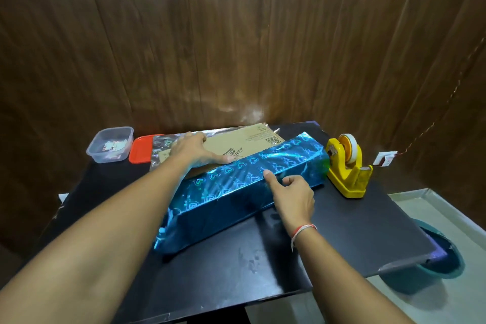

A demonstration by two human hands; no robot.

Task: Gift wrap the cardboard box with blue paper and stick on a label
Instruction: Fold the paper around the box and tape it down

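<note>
A long cardboard box (244,141) lies on the black table, its top face bare at the back. Shiny blue paper with heart prints (236,192) covers its near side and part of the top; the silver underside of the sheet (163,144) shows behind the box. My left hand (194,151) lies flat with spread fingers on the box top, thumb at the paper's edge. My right hand (292,192) has its index finger straight on the paper along the box's top front edge, other fingers curled.
A yellow tape dispenser (347,168) stands right of the box. A clear plastic tub (110,147) with small labels and its red lid (140,150) sit at the back left. A teal bucket (434,258) is on the floor at right. Wooden wall close behind.
</note>
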